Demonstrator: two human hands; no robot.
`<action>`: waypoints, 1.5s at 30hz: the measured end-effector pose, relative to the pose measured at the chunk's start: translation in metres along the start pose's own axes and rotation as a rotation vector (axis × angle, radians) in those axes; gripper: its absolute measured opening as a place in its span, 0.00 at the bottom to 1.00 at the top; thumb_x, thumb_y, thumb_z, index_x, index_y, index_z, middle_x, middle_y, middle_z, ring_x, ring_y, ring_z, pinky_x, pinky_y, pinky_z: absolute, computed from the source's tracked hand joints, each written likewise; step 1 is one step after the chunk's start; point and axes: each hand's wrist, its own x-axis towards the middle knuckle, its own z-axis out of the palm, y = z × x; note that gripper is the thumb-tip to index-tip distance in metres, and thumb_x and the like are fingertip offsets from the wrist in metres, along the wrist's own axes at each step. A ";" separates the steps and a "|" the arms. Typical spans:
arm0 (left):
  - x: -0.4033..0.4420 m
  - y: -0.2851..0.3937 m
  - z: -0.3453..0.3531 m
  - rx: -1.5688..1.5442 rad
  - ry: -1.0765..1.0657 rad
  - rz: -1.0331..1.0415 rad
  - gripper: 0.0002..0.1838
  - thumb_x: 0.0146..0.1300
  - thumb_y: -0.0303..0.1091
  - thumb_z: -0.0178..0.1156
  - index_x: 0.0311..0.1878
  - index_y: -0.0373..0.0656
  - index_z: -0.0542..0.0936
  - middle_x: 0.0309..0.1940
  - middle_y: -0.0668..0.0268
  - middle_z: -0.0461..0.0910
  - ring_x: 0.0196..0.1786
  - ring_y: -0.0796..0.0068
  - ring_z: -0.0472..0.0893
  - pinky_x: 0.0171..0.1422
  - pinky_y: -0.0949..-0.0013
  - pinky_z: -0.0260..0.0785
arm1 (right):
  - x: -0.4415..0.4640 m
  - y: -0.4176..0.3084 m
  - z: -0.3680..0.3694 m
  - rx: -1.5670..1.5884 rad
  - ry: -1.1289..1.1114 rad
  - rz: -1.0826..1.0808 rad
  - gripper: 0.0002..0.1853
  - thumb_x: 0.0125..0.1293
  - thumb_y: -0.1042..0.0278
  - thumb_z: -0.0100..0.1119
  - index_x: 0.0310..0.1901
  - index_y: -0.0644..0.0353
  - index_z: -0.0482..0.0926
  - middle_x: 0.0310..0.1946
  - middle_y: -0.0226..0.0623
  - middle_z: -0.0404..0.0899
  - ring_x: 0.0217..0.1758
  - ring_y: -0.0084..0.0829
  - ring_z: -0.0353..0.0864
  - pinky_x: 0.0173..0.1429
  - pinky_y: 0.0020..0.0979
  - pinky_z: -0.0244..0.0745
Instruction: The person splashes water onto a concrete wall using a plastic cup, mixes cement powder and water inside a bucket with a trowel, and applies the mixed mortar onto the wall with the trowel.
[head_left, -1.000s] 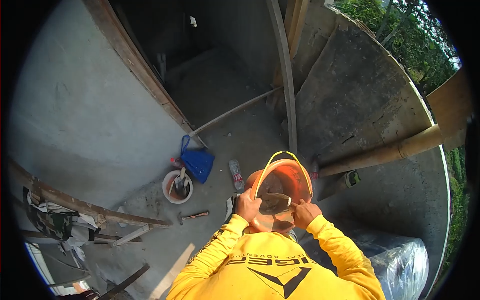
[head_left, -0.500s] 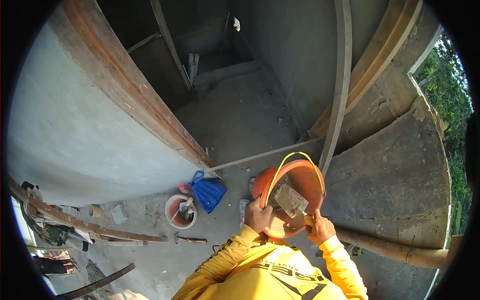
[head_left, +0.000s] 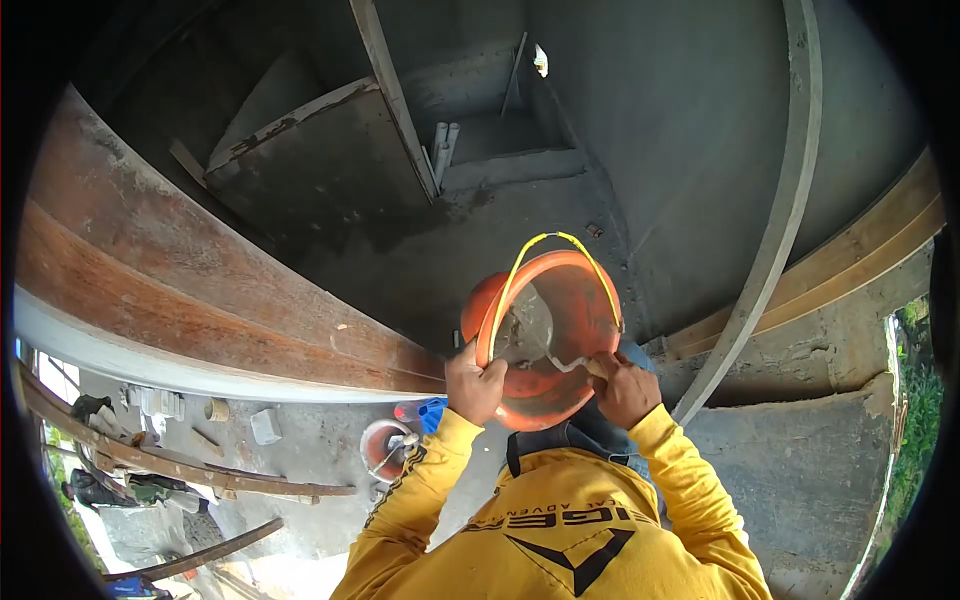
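An orange bucket point(head_left: 590, 290) with a yellow handle hangs in front of my body, tilted so its inside faces me. My left hand point(head_left: 473, 385) is closed on the left side of its rim. In my right hand point(head_left: 628, 390), at the right side of the bucket, is the handle of a trowel point(head_left: 570, 364). The trowel's bent neck reaches into the bucket, and its greyish blade lies against the inner wall. Some grey residue coats the inside. My fingers' undersides are hidden.
A wooden door frame point(head_left: 250, 300) rises at the left, and a curved wooden post point(head_left: 785, 220) stands at the right. Ahead lies a dark room with pale pipes point(head_left: 442, 150). A smaller bucket point(head_left: 368, 440) with tools sits on the floor behind the frame, beside a blue bag point(head_left: 432, 413).
I have moved forward into the doorway, bucket in hand. The trowel blade has shifted left and deeper inside the bucket. The frame now hides most of the blue bag.
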 end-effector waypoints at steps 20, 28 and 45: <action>0.206 -0.085 -0.016 0.020 0.557 -0.172 0.03 0.57 0.21 0.58 0.33 0.32 0.76 0.19 0.69 0.69 0.27 0.85 0.65 0.30 0.72 0.63 | 0.401 -0.044 0.086 -0.528 -0.453 -0.643 0.17 0.68 0.61 0.58 0.53 0.62 0.78 0.41 0.53 0.84 0.36 0.51 0.87 0.42 0.47 0.82; 0.370 -0.110 -0.011 0.146 0.650 -0.401 0.03 0.53 0.24 0.61 0.30 0.37 0.76 0.20 0.51 0.74 0.21 0.47 0.74 0.28 0.59 0.70 | 0.591 -0.041 0.129 -0.294 -0.623 -0.718 0.15 0.70 0.60 0.55 0.55 0.54 0.76 0.37 0.53 0.82 0.33 0.54 0.86 0.38 0.52 0.81; 0.475 -0.081 -0.060 -0.056 0.801 -0.221 0.07 0.53 0.15 0.54 0.25 0.38 0.71 0.19 0.73 0.68 0.25 0.85 0.65 0.30 0.74 0.60 | 0.701 -0.085 0.124 0.296 -1.008 -0.718 0.16 0.73 0.64 0.56 0.55 0.62 0.82 0.43 0.52 0.86 0.48 0.51 0.85 0.52 0.43 0.79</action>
